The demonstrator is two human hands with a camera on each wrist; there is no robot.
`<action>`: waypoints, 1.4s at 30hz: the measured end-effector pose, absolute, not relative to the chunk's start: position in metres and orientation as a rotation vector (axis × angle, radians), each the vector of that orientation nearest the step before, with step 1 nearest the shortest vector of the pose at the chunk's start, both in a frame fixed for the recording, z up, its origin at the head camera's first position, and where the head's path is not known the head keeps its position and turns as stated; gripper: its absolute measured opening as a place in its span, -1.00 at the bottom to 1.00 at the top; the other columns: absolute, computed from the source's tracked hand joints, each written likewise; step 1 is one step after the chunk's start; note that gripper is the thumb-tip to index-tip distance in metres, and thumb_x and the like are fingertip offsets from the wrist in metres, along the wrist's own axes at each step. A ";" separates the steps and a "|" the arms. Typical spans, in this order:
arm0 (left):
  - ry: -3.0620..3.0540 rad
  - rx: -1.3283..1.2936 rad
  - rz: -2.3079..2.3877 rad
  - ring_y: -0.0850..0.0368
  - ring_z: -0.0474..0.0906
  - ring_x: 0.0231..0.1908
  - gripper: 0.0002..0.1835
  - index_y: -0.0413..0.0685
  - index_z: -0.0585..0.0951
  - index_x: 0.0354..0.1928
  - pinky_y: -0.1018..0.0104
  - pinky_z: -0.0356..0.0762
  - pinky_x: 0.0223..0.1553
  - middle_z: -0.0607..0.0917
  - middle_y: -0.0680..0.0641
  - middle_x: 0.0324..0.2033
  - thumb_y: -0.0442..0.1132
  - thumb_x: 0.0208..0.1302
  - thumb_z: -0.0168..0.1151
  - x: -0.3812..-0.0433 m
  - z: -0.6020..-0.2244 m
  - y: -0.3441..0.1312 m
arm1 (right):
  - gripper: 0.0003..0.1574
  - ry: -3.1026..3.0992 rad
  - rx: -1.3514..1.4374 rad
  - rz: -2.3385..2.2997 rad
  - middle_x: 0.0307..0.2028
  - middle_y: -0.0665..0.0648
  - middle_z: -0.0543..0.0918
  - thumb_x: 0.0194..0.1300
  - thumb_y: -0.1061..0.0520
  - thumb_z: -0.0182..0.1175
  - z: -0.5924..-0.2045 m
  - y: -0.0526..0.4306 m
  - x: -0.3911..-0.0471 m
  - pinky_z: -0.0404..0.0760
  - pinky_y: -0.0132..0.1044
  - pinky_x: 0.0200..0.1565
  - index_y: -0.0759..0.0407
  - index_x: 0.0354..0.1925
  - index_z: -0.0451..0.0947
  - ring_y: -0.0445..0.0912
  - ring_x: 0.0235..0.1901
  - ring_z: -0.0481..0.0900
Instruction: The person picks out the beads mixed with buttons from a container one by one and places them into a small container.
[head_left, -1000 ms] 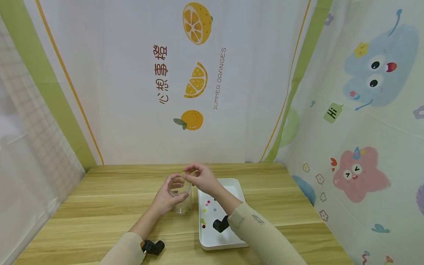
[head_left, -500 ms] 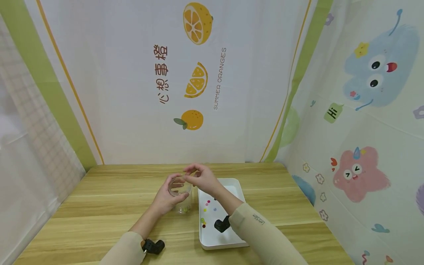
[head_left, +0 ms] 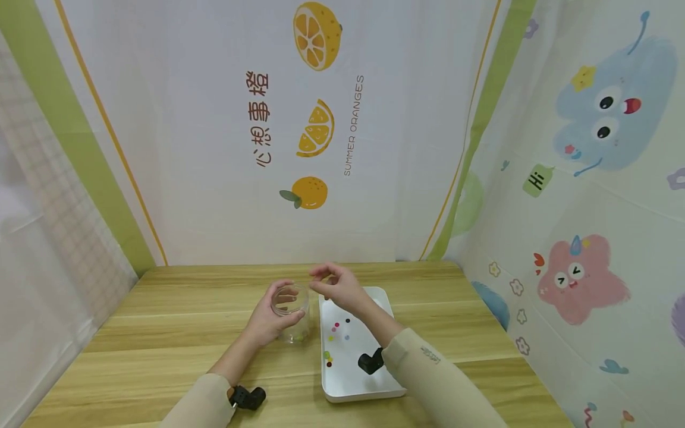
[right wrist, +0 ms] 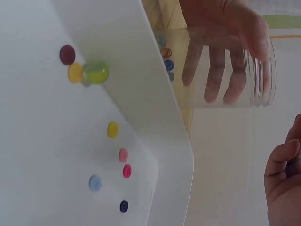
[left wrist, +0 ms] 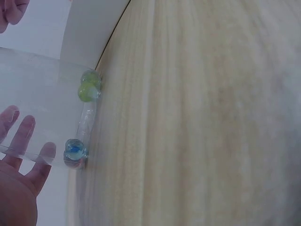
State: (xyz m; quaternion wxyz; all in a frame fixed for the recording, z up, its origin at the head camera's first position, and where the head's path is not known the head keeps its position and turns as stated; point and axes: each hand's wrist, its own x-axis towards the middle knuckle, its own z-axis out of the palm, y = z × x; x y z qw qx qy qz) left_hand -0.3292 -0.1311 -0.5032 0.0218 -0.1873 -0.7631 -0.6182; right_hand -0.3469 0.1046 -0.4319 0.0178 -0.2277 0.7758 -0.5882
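Note:
My left hand (head_left: 266,318) grips a clear jar (head_left: 297,326), fingers and thumb around its upper part. The jar's open mouth faces up. Several glass marbles lie on its bottom: greenish ones (left wrist: 88,91) to one side and a blue one (left wrist: 74,149) on the other in the left wrist view. My right hand (head_left: 345,291) hovers over the far left end of a white tray (head_left: 369,383), just right of the jar mouth. Its fingers are loosely bent, with nothing visible between them. A green marble (right wrist: 97,72) lies in the tray near the left wall.
Small coloured buttons are scattered in the tray: dark red (right wrist: 67,54), yellow (right wrist: 113,129), pink (right wrist: 123,155), light blue (right wrist: 95,182) and navy (right wrist: 123,206) among them. The tray's raised wall (right wrist: 174,136) stands close beside the jar. Printed curtains rise behind the wooden table (head_left: 176,333).
A small green marble showed at my right fingertips over the jar mouth a second ago and is now gone from them. My right hand has since drawn away rightward; the left stays put.

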 end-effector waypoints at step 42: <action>-2.355 -0.555 -1.930 -0.35 0.52 0.38 -0.15 -0.05 0.35 0.54 -0.31 0.55 0.40 0.58 -0.33 0.35 -0.30 0.29 0.59 -0.330 -0.504 -0.130 | -0.43 2.417 -0.637 -1.665 -0.03 0.10 0.72 0.38 0.13 0.52 -0.464 0.172 -0.335 0.51 -0.43 -0.41 0.16 0.29 0.63 -0.20 -0.43 0.57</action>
